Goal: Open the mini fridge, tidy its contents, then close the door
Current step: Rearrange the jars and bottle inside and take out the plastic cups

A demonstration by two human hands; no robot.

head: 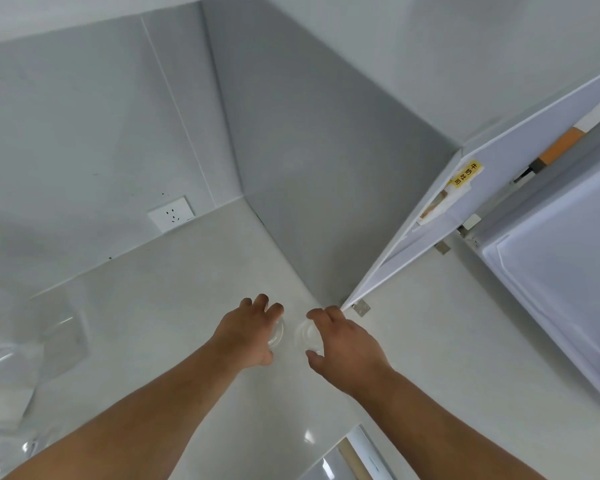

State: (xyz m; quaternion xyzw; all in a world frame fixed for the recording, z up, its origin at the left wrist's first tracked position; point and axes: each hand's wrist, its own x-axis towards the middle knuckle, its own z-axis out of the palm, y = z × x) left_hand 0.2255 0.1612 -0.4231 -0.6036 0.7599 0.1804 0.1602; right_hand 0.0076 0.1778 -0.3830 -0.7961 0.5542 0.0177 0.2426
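Two clear cups (307, 336) stand on the table (174, 306) beside the fridge door (430, 233); left hand (248, 332) grasps one, right hand (343, 344) the other.

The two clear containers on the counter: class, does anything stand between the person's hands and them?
Nothing visible does. The left hand is already over one clear container and the right hand over the other, fingers curled round them. The open fridge door stands off to the right, clear of both.

A white wall socket (171, 213) sits above the pale countertop (160, 282).
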